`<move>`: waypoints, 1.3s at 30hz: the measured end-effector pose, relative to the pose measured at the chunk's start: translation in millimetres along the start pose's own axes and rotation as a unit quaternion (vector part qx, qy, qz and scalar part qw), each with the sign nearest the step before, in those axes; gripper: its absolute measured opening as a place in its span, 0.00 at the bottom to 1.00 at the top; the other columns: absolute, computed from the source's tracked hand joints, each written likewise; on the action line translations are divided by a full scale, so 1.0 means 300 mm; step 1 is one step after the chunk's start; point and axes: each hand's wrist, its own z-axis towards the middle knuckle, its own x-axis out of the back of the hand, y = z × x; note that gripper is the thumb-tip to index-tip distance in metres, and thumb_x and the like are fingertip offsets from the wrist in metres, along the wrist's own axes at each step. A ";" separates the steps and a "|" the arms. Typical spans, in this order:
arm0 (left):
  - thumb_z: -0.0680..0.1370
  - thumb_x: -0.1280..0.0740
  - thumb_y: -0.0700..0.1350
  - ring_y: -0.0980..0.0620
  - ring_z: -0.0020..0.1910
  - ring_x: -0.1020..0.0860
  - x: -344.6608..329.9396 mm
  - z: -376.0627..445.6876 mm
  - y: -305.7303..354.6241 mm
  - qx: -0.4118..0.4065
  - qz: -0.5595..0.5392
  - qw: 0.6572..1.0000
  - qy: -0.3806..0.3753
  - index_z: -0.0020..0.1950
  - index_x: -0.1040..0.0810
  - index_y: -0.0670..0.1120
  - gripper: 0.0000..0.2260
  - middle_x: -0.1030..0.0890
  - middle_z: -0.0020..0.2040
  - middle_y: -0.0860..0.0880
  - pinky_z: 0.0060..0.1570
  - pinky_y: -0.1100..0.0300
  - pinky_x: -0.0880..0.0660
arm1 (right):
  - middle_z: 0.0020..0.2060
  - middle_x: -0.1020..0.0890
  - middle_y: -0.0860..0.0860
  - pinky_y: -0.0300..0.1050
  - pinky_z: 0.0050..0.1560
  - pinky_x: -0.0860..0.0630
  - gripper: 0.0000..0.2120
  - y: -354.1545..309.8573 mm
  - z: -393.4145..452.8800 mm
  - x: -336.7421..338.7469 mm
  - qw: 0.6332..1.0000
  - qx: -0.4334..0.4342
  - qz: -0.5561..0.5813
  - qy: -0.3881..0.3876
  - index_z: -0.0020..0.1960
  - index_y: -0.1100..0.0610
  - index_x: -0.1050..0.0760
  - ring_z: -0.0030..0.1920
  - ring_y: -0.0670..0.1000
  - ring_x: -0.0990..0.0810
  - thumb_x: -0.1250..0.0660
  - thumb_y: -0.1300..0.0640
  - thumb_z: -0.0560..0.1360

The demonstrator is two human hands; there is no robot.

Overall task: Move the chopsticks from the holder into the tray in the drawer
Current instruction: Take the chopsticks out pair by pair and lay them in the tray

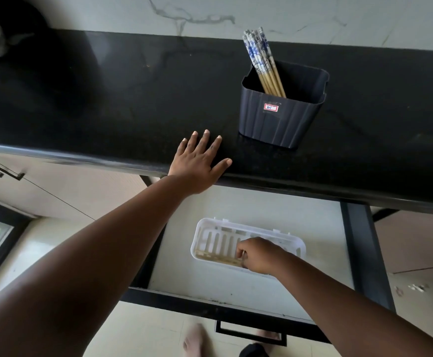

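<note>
A dark ribbed holder [279,117] stands on the black countertop [107,99], with several blue-and-white patterned chopsticks [261,60] leaning in it. Below, in the pulled-out drawer [261,287], lies a white slotted tray [215,240]. Chopsticks [218,257] lie along the tray's near side, and my right hand [259,255] is in the tray with its fingers closed on them. My left hand [200,162] rests flat on the counter edge, fingers spread, left of the holder and apart from it.
The drawer's dark front and handle [248,333] jut toward me, with feet on the pale floor below. A cabinet door with a black handle [2,171] is at the left. A marbled wall rises behind the counter.
</note>
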 end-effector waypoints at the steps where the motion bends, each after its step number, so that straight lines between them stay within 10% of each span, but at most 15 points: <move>1: 0.75 0.62 0.70 0.46 0.78 0.59 0.000 -0.001 -0.001 -0.001 -0.001 1.000 -0.001 0.78 0.55 0.55 0.35 0.55 0.80 0.48 0.74 0.49 0.61 | 0.54 0.20 0.50 0.46 0.51 0.23 0.13 -0.001 -0.007 0.012 1.000 -0.003 0.008 0.001 0.59 0.50 0.24 0.52 0.52 0.21 0.35 0.58 0.75; 10: 0.78 0.56 0.67 0.46 0.77 0.61 0.020 -0.008 0.006 -0.002 0.004 0.999 -0.054 0.79 0.57 0.51 0.34 0.58 0.80 0.46 0.73 0.48 0.63 | 0.35 0.16 0.50 0.41 0.34 0.24 0.01 -0.148 -0.177 0.496 0.989 0.066 0.094 0.090 0.38 0.50 0.18 0.35 0.48 0.19 0.28 0.54 0.69; 20: 0.77 0.55 0.70 0.47 0.77 0.61 0.070 0.083 0.041 0.007 0.021 0.998 -0.055 0.79 0.57 0.45 0.40 0.58 0.80 0.46 0.75 0.49 0.63 | 0.26 0.17 0.46 0.41 0.31 0.24 0.08 -0.191 -0.248 1.012 0.876 0.056 0.150 0.455 0.35 0.55 0.18 0.28 0.46 0.19 0.34 0.63 0.70; 24: 0.73 0.60 0.73 0.48 0.77 0.63 0.040 0.120 0.040 0.016 0.005 1.000 -0.025 0.79 0.59 0.46 0.43 0.60 0.79 0.48 0.74 0.50 0.64 | 0.40 0.16 0.63 0.48 0.34 0.20 0.06 -0.168 -0.128 1.028 0.887 0.010 0.104 0.450 0.42 0.67 0.19 0.35 0.59 0.17 0.34 0.65 0.70; 39: 0.70 0.64 0.76 0.52 0.75 0.67 0.016 0.129 0.021 0.006 -0.016 1.000 0.017 0.79 0.60 0.50 0.44 0.63 0.78 0.52 0.73 0.52 0.67 | 0.40 0.18 0.53 0.43 0.32 0.33 0.12 -0.210 0.030 1.034 0.885 -0.043 0.086 0.456 0.45 0.57 0.24 0.41 0.55 0.20 0.27 0.50 0.71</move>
